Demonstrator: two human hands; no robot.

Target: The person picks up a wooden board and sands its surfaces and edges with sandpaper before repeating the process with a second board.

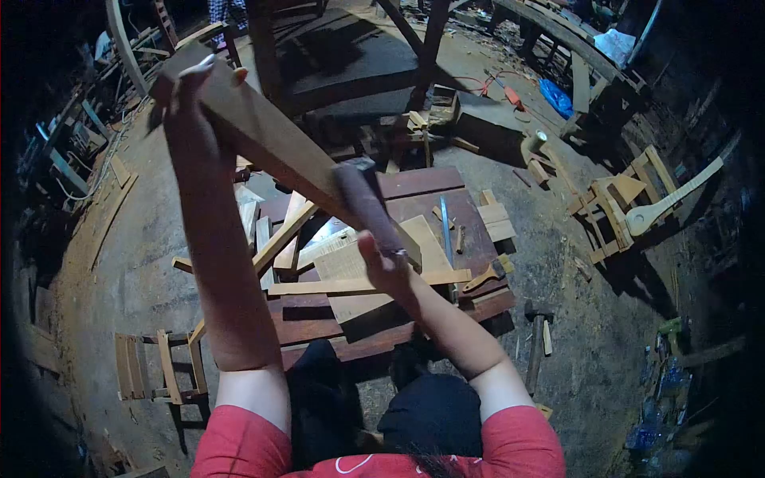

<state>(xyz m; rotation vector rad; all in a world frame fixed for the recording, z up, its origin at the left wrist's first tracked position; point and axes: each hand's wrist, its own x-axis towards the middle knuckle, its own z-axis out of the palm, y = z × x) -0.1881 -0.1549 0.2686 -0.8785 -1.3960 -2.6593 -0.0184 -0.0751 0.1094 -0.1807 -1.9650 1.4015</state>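
– Checking your grip: left hand [187, 88] is closed round the far end of the plank [263, 131]. You hold the plank up, slanting down toward you over the table [422, 182].

– And my right?

– Right hand [382, 267] is wrapped tight round a dark tool [362, 199], whose upper end sits against the plank's near part. Can't tell what kind of tool.

– How do I do this well?

– My read: pin the plank hard with your left so it can't twist, and hold the tool square to the face. Mind your left fingertips, they curl over the plank's edge. Offcuts [351, 263] lie on the table right under the plank. Hammer [538, 315] is on the floor [127, 263] to your right, well apart.
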